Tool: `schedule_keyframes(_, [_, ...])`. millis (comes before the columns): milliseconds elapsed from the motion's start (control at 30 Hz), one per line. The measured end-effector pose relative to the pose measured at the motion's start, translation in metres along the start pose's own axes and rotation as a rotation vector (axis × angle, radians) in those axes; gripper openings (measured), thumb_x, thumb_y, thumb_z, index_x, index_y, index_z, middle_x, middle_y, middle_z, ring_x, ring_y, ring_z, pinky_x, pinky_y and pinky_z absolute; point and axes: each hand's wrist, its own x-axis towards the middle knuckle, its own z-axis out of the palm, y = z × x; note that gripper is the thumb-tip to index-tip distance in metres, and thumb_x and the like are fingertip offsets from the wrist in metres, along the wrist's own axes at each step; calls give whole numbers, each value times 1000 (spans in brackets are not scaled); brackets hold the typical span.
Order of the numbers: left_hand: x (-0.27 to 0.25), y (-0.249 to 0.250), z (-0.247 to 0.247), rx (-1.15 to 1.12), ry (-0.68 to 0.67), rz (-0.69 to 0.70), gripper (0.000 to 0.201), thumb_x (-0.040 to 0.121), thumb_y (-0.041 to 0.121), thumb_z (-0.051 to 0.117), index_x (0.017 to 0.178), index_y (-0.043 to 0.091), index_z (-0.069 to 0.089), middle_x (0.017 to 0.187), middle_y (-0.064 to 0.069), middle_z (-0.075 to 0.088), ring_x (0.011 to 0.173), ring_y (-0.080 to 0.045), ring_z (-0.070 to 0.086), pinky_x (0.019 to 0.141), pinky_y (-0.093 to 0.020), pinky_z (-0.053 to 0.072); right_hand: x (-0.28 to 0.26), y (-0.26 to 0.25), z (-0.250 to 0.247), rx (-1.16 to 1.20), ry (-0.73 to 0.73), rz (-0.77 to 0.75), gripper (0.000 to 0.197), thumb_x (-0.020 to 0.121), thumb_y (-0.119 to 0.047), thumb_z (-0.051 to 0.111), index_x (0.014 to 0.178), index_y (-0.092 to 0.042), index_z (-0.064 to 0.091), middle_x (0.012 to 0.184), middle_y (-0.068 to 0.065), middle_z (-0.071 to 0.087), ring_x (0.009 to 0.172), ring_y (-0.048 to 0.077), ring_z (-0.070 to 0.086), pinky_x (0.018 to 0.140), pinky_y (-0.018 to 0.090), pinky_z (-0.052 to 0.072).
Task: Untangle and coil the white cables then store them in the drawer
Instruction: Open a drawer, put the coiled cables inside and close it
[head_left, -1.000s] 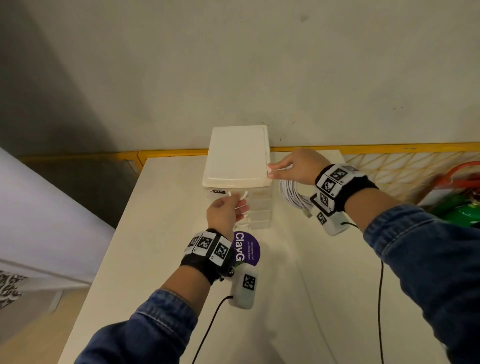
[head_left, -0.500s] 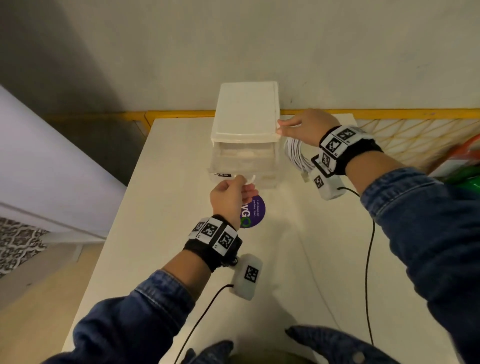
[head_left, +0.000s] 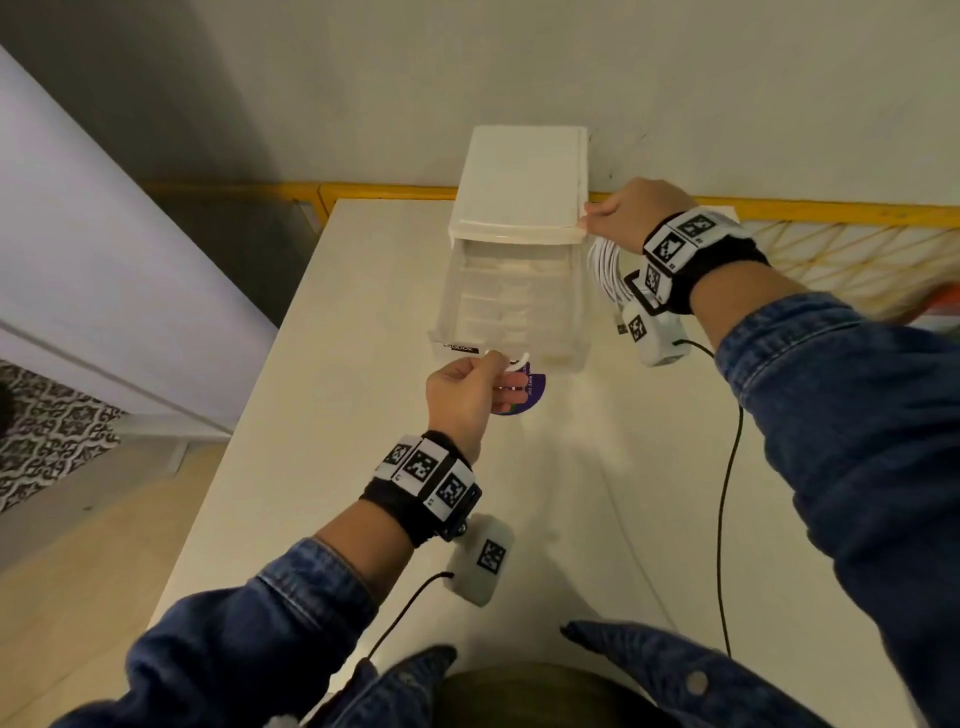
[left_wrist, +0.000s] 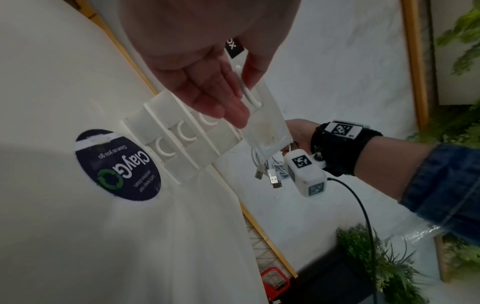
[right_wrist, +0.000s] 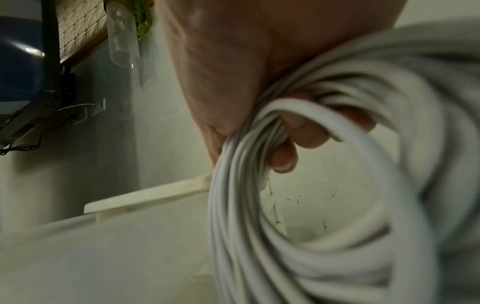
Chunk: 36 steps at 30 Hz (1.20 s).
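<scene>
- Drawer travel is what has changed: the translucent top drawer (head_left: 511, 306) of the small white plastic drawer cabinet (head_left: 522, 187) was almost shut a second ago and now stands pulled far out toward 6 o'clock, its inside bare.
- The left hand (head_left: 462, 397) pinches the drawer's white loop handle (head_left: 511, 362) between thumb and curled fingers (left_wrist: 221, 98), just as before; it has drawn back toward the body.
- The right hand (head_left: 631, 213), at 3 o'clock of the cabinet, keeps its fingers (right_wrist: 298, 133) curled round the coiled bundle of white cables (head_left: 605, 267); its fingertips reach the cabinet's top corner, apparently steadying it.
- The coil hangs below that hand just beside the cabinet's right wall, USB plugs (left_wrist: 270, 179) dangling.
- On the white table (head_left: 322, 415) a round purple sticker (left_wrist: 118, 164) lies at 6 o'clock of the cabinet.
- My reading: coiling is finished and the opening looks wide enough; lowering the coil in comes next.
</scene>
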Motion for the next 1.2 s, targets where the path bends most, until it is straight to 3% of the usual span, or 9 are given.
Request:
schedule_keyframes(200, [-1, -2, -5, 71, -45, 39, 16, 84, 14, 63, 85, -2, 64, 61, -9, 69, 47, -18, 62, 45, -20, 46, -7, 2, 7, -2, 90, 67, 51, 85, -58, 47, 101, -16, 71, 107, 11, 70, 94, 32, 62, 80, 35, 50])
schedule_keyframes(433, [-6, 19, -24, 397, -203, 120, 37, 87, 32, 62, 73, -2, 66, 53, -11, 65, 44, -25, 56, 43, -23, 39, -40, 5, -31, 350, 649, 7, 52, 84, -58, 50, 93, -11, 71, 100, 9, 72, 95, 25, 64, 79, 31, 46])
schedule_keyframes(533, [-8, 40, -33, 524, -156, 273, 43, 87, 37, 61, 63, 2, 63, 45, -6, 59, 37, -19, 49, 43, -22, 40, -51, -19, -41, 581, 713, -97, 48, 84, -56, 53, 82, -12, 72, 80, 4, 71, 78, 16, 62, 68, 23, 39])
schedule_keyframes(633, [1, 59, -36, 587, -20, 531, 36, 87, 37, 62, 69, 6, 63, 56, -1, 60, 47, -8, 51, 54, -24, 43, -49, -50, -22, 752, 551, -133, 51, 84, -53, 56, 55, -10, 57, 53, 4, 50, 55, 16, 47, 56, 28, 34])
schedule_keyframes(733, [10, 69, -35, 781, 88, 834, 37, 78, 48, 68, 95, 15, 63, 94, -1, 60, 84, -12, 54, 77, -28, 44, -38, -75, 12, 790, 311, -119, 56, 83, -54, 55, 48, -13, 41, 49, 8, 42, 53, 28, 52, 57, 31, 41])
schedule_keyframes(833, [11, 69, -35, 894, -43, 696, 88, 63, 63, 72, 133, 18, 43, 126, 2, 43, 116, -10, 42, 96, -24, 34, -28, -88, 36, 683, 102, -73, 59, 85, -56, 49, 55, -6, 52, 60, 15, 57, 73, 34, 66, 66, 41, 51])
schedule_keyframes(967, [19, 70, -39, 832, -225, 424, 116, 59, 58, 78, 149, 21, 14, 152, -3, 24, 136, -18, 32, 107, -30, 32, -20, -91, 45, 611, -92, -17, 58, 90, -57, 38, 73, -7, 63, 74, 16, 66, 69, 33, 65, 73, 40, 52])
schedule_keyframes(1100, [31, 66, -42, 817, -340, 343, 112, 54, 61, 80, 144, 29, 22, 144, 2, 41, 134, -18, 37, 108, -37, 35, -14, -88, 42, 477, -218, -45, 67, 95, -53, 21, 70, -4, 60, 91, 23, 71, 76, 33, 63, 88, 40, 47])
schedule_keyframes(1200, [33, 64, -43, 781, -385, 339, 94, 58, 49, 85, 134, 33, 32, 125, 13, 55, 112, -5, 53, 94, -25, 47, -16, -88, 32, 369, -268, -45, 68, 99, -43, 13, 108, 5, 60, 115, 26, 63, 104, 34, 58, 98, 37, 37])
